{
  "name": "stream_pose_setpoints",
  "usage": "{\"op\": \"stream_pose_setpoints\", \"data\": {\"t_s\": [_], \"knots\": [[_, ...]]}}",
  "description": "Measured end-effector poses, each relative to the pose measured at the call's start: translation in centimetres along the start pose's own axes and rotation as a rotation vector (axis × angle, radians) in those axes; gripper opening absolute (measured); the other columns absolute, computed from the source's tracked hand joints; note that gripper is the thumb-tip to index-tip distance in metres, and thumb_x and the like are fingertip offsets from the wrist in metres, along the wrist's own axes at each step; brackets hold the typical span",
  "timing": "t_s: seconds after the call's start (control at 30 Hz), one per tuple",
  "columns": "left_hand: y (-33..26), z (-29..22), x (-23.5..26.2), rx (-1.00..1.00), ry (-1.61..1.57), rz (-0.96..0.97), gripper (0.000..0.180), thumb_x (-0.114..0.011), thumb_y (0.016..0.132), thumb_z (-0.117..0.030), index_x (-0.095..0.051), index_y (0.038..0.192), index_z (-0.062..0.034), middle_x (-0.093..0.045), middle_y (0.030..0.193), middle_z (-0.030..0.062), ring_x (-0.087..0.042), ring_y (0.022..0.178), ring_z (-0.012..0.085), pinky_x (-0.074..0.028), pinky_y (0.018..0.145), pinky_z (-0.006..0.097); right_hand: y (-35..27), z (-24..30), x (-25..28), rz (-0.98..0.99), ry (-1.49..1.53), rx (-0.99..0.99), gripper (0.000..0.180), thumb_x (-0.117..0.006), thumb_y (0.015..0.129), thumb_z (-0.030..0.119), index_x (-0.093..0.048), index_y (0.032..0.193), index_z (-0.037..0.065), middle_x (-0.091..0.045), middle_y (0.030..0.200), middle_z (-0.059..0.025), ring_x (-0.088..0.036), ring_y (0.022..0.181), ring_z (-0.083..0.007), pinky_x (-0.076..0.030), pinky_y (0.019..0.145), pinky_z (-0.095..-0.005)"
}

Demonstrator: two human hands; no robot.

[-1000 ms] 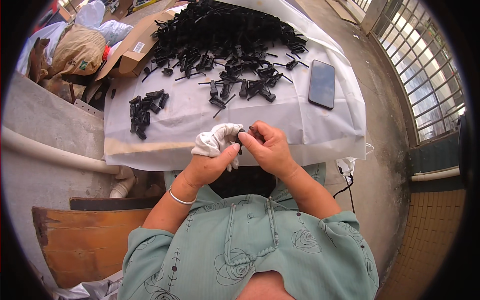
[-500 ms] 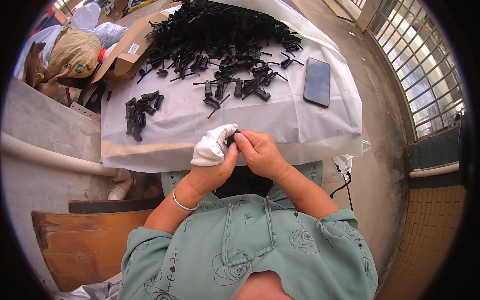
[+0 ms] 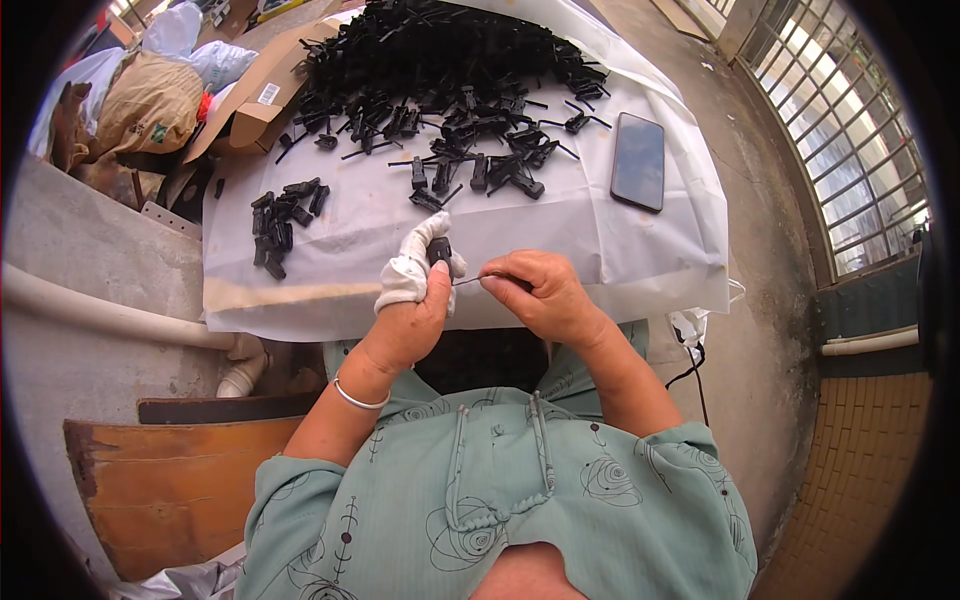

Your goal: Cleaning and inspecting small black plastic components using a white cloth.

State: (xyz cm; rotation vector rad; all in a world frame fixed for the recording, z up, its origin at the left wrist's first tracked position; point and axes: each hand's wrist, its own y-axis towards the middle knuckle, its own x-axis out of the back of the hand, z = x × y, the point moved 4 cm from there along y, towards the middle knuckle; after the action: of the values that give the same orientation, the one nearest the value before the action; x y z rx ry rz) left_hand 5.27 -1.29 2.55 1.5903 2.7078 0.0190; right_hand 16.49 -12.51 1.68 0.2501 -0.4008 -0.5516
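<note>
My left hand (image 3: 413, 300), with a white glove over its fingers and a bare thumb, is closed around a small black plastic piece (image 3: 439, 251). The thumb presses on the piece's near end. Just to the right, my right hand (image 3: 545, 295) is bare and closed in a pinch on a thin dark strip (image 3: 494, 276). A fine end of that strip points left toward the gloved hand; whether it touches the black piece I cannot tell. Beyond my hands, similar black pieces with thin sticks lie in a large pile (image 3: 440, 70).
A smaller group of black pieces (image 3: 284, 225) lies at the table's left. At the right lies a phone (image 3: 637, 162) on the white sheet (image 3: 560, 230). An opened cardboard box (image 3: 262, 115) and stuffed bags (image 3: 150, 100) stand at the far left. A barred window (image 3: 850, 140) is at right.
My hands have moved apart, the left going slightly left and up, the right moving right. The black piece and the thin strip now show between them.
</note>
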Motion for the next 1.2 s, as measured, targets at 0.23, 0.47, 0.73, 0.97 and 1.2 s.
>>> {"op": "stream_pose_setpoints", "data": {"t_s": [0.23, 0.47, 0.73, 0.97, 1.2], "knots": [[-0.4, 0.2, -1.1, -0.078, 0.213, 0.171, 0.028, -0.043, 0.083, -0.006, -0.047, 0.11, 0.0005, -0.05, 0.084, 0.003, -0.044, 0.071, 0.0071, -0.041, 0.064, 0.022, 0.1, 0.4, -0.6, 0.069, 0.051, -0.091, 0.012, -0.063, 0.083, 0.011, -0.06, 0.081, 0.0, -0.052, 0.066, -0.0055, -0.045, 0.056, -0.0116, -0.038, 0.052, -0.0249], [-0.3, 0.5, -1.1, 0.134, 0.022, 0.171, 0.023, -0.043, 0.083, -0.004, -0.048, 0.105, -0.0029, -0.049, 0.084, 0.0018, -0.041, 0.071, 0.0066, -0.039, 0.062, 0.02, -0.4, -0.1, -0.8, 0.068, 0.067, -0.031, 0.019, -0.063, 0.084, 0.017, -0.056, 0.076, 0.001, -0.05, 0.062, -0.0052, -0.042, 0.055, -0.0118, -0.038, 0.051, -0.0262], [-0.4, 1.1, -0.7, 0.264, -0.088, 0.259, 0.028, -0.045, 0.086, -0.008, -0.045, 0.114, -0.0026, -0.05, 0.093, 0.0027, -0.047, 0.08, 0.0074, -0.041, 0.069, 0.021, -0.1, -0.9, -1.7, 0.01, 0.213, -0.083, 0.018, -0.061, 0.085, 0.016, -0.057, 0.077, 0.001, -0.052, 0.06, -0.0024, -0.045, 0.058, -0.0086, -0.039, 0.052, -0.0254], [-0.3, -0.1, -1.7, -0.091, 0.423, 0.267, 0.035, -0.046, 0.084, -0.004, -0.043, 0.118, 0.0047, -0.054, 0.105, 0.0147, -0.052, 0.099, 0.02, -0.041, 0.089, 0.028, -1.3, -1.4, -1.8, 0.07, 0.418, -0.174, 0.023, -0.05, 0.09, 0.018, -0.056, 0.081, -0.002, -0.052, 0.064, -0.0021, -0.044, 0.061, -0.0091, -0.042, 0.057, -0.0295], [-0.8, 1.0, -0.9, 0.183, 0.061, 0.168, 0.023, -0.043, 0.082, 0.0, -0.048, 0.105, 0.0013, -0.054, 0.086, 0.0061, -0.048, 0.076, 0.011, -0.043, 0.071, 0.025, -1.3, -0.5, -1.1, 0.149, 0.135, -0.172, 0.025, -0.046, 0.094, 0.019, -0.056, 0.082, -0.001, -0.055, 0.07, -0.0065, -0.047, 0.064, -0.0139, -0.042, 0.061, -0.0287]]}}
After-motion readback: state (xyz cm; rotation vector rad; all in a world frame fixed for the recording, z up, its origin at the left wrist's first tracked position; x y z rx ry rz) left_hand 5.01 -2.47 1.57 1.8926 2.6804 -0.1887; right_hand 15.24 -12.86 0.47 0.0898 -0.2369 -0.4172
